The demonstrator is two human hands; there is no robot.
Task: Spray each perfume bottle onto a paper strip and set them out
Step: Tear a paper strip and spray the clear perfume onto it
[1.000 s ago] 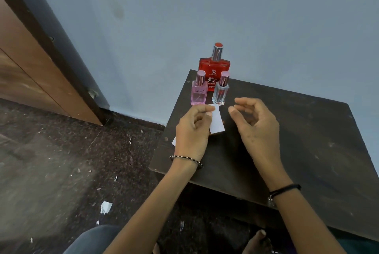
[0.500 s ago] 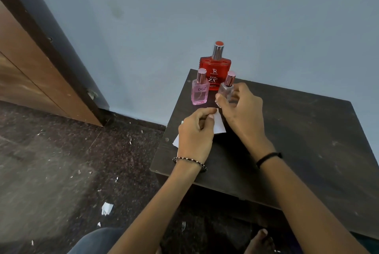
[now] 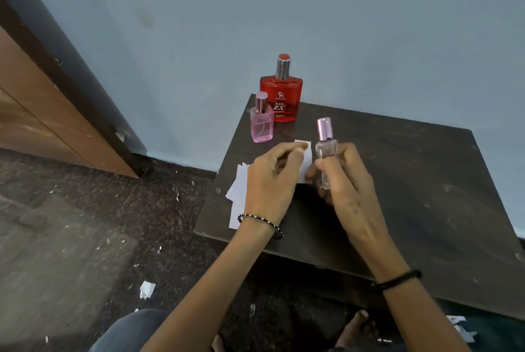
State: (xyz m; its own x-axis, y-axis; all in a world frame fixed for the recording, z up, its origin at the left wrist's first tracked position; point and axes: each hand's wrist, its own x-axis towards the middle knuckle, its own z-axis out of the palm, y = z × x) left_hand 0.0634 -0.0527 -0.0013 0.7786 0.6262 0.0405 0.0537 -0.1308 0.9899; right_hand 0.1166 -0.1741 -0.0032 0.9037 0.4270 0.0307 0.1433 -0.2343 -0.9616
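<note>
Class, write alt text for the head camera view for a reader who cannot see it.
A right hand holds a clear perfume bottle beside a paper strip pinched in the left hand. Pink bottle and red bottle stand behind on a dark table.

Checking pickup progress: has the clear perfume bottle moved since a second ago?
Yes. The clear perfume bottle left its spot beside the pink bottle, toward the person, in the right hand.

the right hand (image 3: pixel 345 181) hides the clear bottle's (image 3: pixel 326 152) lower half; small print on the red bottle (image 3: pixel 281 101) is unreadable.
</note>
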